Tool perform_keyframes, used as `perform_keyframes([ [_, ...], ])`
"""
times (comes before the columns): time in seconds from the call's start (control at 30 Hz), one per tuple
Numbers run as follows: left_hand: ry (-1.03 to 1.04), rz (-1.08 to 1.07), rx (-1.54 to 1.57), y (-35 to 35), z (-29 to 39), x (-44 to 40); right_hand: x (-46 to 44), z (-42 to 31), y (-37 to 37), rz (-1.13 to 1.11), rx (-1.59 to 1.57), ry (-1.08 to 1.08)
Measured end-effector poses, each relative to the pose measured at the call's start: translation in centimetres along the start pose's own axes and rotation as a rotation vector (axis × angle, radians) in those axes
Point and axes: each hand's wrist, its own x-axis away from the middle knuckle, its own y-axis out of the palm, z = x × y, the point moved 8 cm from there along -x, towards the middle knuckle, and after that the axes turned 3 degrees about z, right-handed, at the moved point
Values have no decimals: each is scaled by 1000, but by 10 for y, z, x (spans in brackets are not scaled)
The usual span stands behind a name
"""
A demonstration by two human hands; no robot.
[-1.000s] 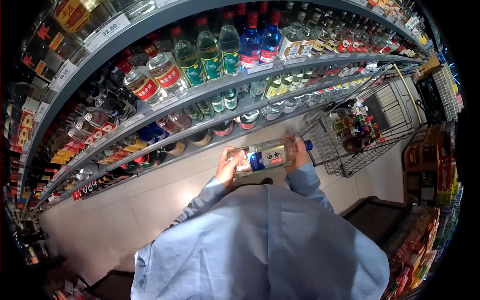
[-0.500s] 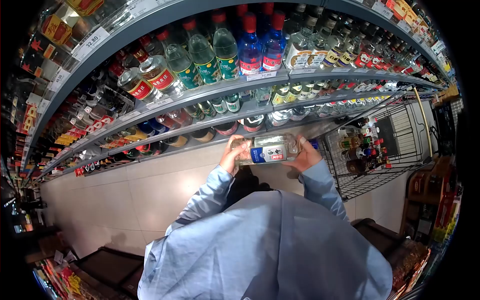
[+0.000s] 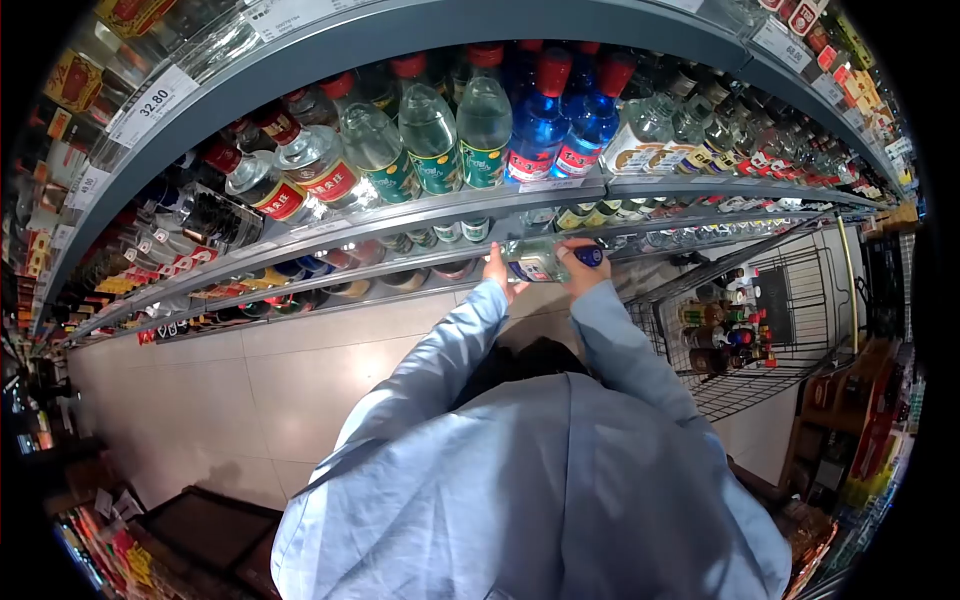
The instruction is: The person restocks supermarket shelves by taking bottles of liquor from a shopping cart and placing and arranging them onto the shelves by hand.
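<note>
Pale floor tiles [image 3: 200, 400] are lit at the left below curved grey shelving [image 3: 330, 232], where a price card reading 32.80 [image 3: 153, 103] is displayed. Clear bottles with red labels [image 3: 325, 165] are lined up next, then green-labelled ones [image 3: 430, 130], then blue bottles with red caps [image 3: 542, 125]. And here, near the lower shelves, one end of a clear bottle [image 3: 532, 260] is held by the left hand [image 3: 497, 268], the glass tipped sideways; its blue-capped end is gripped by the right hand [image 3: 580, 272]. At the right, assorted bottles [image 3: 725, 330] are carried in a wire cart [image 3: 815, 300].
</note>
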Motion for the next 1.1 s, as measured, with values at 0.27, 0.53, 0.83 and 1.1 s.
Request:
perform_keyframes([
  [0.27,-145,-223,411,36,7,-8,-24,-11,63,-291,411,-632],
  [0.53,-30,-453,518,47,30,-16,-57,12,82,-390,501,-785],
  [0.83,-7,-252,594,45,35,-43,-100,44,94,-463,595,-582],
  [1.1,-14,-211,649,34,29,-83,-134,61,105,-490,824,-389],
])
